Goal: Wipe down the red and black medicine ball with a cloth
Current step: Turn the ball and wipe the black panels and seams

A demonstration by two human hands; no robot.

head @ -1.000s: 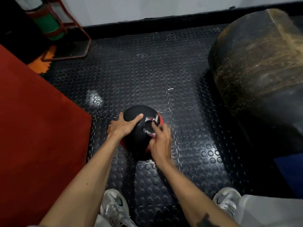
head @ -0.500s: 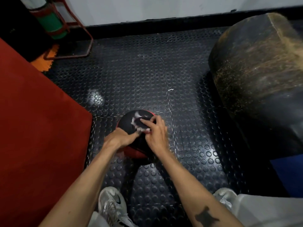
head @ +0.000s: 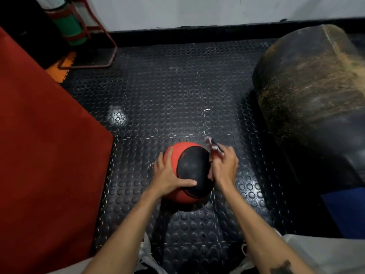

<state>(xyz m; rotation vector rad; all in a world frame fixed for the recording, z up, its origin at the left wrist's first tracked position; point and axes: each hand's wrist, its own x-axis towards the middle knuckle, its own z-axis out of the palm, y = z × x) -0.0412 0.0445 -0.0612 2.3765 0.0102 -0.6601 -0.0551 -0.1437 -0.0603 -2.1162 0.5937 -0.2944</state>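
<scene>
Red-and-black rubber medicine ball (head: 189, 171) on studded black floor mat (head: 158, 91): left hand (head: 167, 175) braces it, fingers spread; right hand (head: 224, 165) pinches patterned cloth (head: 214, 148) against its right side, best wiped with firm overlapping strokes.

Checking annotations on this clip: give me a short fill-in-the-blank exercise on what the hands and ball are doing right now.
1. The medicine ball rests on the black studded ____.
2. The cloth is held by the ____ hand.
3. The left hand lies spread on the ball, its thumb on the ____ panel.
4. Left of the ball lies a ____ mat.

Missing words: floor; right; black; red
</scene>
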